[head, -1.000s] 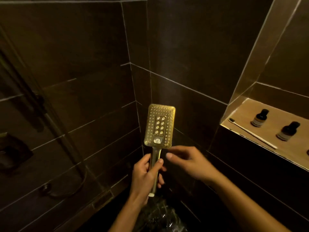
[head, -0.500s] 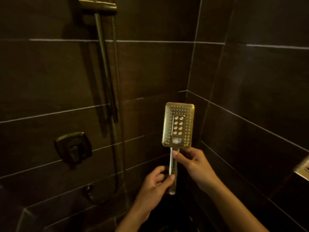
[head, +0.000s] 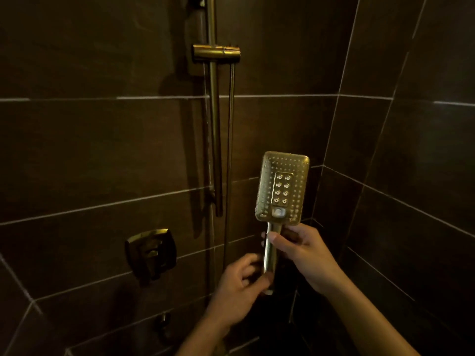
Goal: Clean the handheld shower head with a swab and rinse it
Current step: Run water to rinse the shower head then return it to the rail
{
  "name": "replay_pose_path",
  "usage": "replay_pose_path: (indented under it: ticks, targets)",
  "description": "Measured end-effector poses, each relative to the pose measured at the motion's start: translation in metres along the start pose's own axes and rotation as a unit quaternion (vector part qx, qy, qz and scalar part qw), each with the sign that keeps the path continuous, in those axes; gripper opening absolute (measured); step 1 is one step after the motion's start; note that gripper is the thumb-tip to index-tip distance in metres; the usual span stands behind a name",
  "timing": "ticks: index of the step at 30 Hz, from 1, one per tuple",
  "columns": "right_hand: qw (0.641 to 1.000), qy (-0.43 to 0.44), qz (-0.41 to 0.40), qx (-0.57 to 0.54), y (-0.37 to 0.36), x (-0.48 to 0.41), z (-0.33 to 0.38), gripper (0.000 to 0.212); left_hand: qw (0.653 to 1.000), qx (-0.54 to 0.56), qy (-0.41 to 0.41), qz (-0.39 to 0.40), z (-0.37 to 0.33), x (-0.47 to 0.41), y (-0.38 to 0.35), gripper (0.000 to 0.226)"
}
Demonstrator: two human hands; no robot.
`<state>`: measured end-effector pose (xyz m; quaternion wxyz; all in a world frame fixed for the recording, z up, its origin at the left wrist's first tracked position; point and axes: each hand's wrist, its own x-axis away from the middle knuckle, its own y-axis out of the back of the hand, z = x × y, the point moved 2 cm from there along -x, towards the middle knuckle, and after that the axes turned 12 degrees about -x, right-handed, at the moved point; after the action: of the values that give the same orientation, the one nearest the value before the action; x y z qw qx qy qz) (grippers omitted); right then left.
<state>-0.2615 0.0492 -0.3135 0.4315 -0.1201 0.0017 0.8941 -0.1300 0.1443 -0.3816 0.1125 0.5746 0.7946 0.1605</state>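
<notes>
Since the earlier frame the view has swung left and the right hand now grips the handle just below the head, where before it only neared it. On the dark tiled wall [head: 77, 150], the square valve handle [head: 151, 253] sits low; beside it rises the slide rail [head: 214, 137] with its holder [head: 216, 53]. The left hand [head: 237, 286] curls loosely at the handle's bottom end, fingers bent, thumb touching it. The shower head [head: 282, 187] stands upright, nozzle face toward the camera. The right hand [head: 304, 255] reaches in from lower right, fingers clamped round the handle.

One gold handheld shower head [head: 282, 187], two hands, left hand [head: 237, 285], right hand [head: 305, 253], one slide rail [head: 214, 129], one rail bracket [head: 216, 52], one wall valve handle [head: 151, 251]
</notes>
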Motion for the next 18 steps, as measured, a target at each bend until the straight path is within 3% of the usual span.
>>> replay_pose_path:
  ticks: [6,7,9,13,18]
  targets:
    - [0.999,0.042,-0.005,0.031,-0.002,-0.046,0.040,0.013,0.997,-0.043,-0.049,-0.051,-0.051,-0.043,0.044,0.022]
    - [0.998,0.050,-0.006,0.035,0.000,-0.055,0.049,0.014,0.994,-0.050,-0.070,-0.069,-0.067,-0.056,0.056,0.025]
    - [0.998,0.059,-0.014,0.034,0.006,-0.072,0.064,0.015,0.985,-0.073,-0.097,-0.120,-0.100,-0.084,0.080,0.053]
    - [0.997,0.077,-0.016,0.016,0.019,-0.104,0.091,0.014,0.959,-0.124,-0.152,-0.204,-0.169,-0.137,0.120,0.039]
    - [0.996,0.092,-0.007,0.003,0.041,-0.136,0.114,0.015,0.918,-0.245,-0.139,-0.278,-0.224,-0.187,0.142,0.052]
